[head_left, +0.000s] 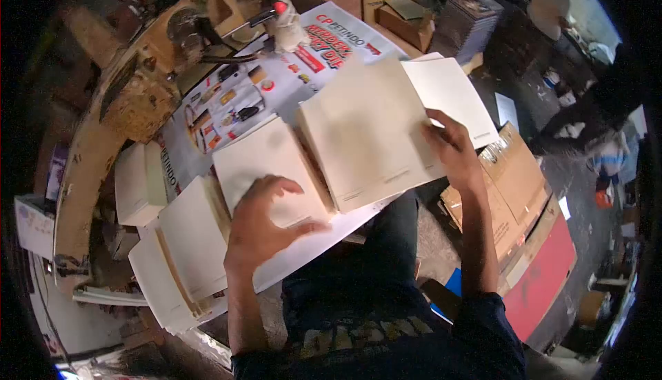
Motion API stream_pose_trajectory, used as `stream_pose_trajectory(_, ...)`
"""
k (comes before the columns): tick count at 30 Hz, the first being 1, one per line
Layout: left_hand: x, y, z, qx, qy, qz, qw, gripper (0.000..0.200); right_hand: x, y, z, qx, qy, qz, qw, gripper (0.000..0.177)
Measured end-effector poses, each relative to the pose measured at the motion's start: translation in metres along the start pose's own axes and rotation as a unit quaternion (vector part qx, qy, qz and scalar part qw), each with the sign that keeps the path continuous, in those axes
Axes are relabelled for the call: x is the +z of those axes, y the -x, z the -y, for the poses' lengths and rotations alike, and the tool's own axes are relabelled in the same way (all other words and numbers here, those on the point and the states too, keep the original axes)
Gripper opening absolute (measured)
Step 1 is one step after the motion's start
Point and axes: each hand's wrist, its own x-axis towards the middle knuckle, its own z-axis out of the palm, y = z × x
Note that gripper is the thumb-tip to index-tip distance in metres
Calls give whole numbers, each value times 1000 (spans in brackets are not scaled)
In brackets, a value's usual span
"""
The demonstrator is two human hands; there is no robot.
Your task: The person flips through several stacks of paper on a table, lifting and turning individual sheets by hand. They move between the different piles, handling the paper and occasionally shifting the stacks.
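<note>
My right hand [456, 149] grips the right edge of a large cream paper sheet [372, 132], its fingers curled at the edge. The sheet's upper end is blurred, and it overlaps the stacks around it. My left hand [267, 223] is open, thumb and fingers spread with nothing between them, above a stack of cream paper [252, 156]. Left of that hand are another paper stack [189, 242] and a lower one [157, 280] at the table's corner. To the right, a whiter paper stack [458, 97] lies partly behind the sheet.
A printed banner [289, 80] covers the table under the stacks. A worn machine with a curved frame [96, 132] stands along the left. One more paper block [138, 180] sits near it. Flattened cardboard [510, 187] and a red board [541, 276] are at right. A person [552, 4] is far back.
</note>
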Motion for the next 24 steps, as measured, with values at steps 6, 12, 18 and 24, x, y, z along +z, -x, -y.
stream_pose_trajectory(6, -2, 17, 27, -48, -8, 74, 996, 43, 21, -12, -6, 199, -143, -17, 969, 45)
stream_pose_trajectory(12, -17, 52, 46, -145, 217, -72, 963, 24, 26, -15, -6, 27, 44, 64, 997, 47)
stream_pose_trajectory(18, -10, 66, 49, -241, 323, -161, 901, 32, 30, -6, 26, 31, -65, 63, 995, 38)
stream_pose_trajectory(24, 6, 75, 51, -235, 455, -312, 800, 25, 70, 18, 31, 0, -31, 32, 999, 46)
